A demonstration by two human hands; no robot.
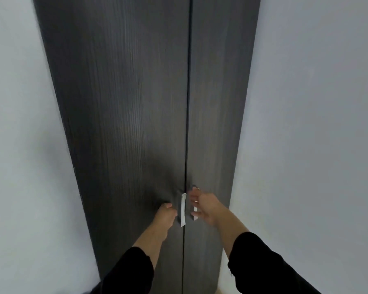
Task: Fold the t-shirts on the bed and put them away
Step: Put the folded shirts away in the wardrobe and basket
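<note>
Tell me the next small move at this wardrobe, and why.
Probably close both hands on the handles and pull. The wardrobe doors are shut, the left hand sits beside the left handle, and the right hand hovers open at the right handle.

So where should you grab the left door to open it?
Probably by its pale handle, an upright bar right beside the middle gap on the left door. It seems to stand off the wood, so fingers can hook behind it from the left side, where the left hand is, then pull toward you.
</note>
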